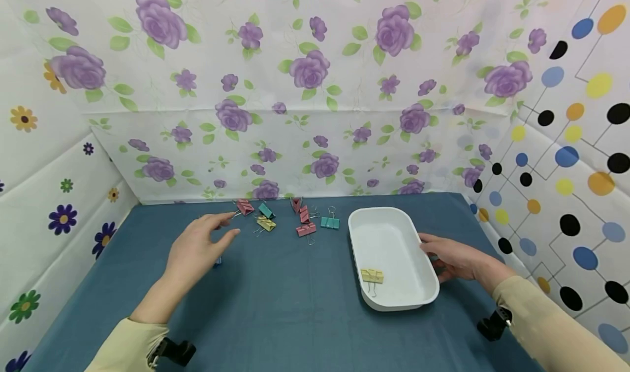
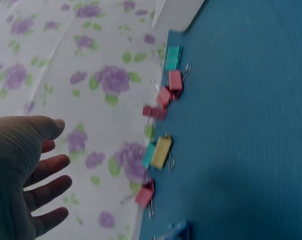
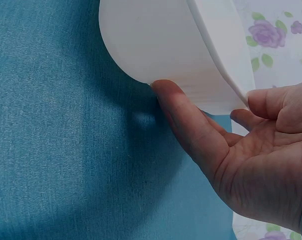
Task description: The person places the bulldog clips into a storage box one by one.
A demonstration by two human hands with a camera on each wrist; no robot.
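My left hand (image 1: 199, 246) reaches over the left of the table, fingers spread, holding nothing. Its fingertips point at a red binder clip (image 1: 245, 207). Beside that lie a teal binder clip (image 1: 266, 210) and a yellow binder clip (image 1: 266, 223). A blue binder clip (image 2: 180, 231) is mostly hidden by the left hand in the head view. At the right, my right hand (image 3: 263, 150) grips the side of a white tray (image 1: 398, 301), one fingertip at the rim and another at the lower edge. Inside the tray lies a yellow binder clip (image 1: 372, 276).
Several red binder clips (image 1: 306, 229) and a teal binder clip (image 1: 330, 222) lie at the back middle, left of the tray. The blue tablecloth (image 1: 295, 306) meets a flowered sheet (image 1: 305, 131) behind and a dotted sheet (image 1: 566, 197) on the right.
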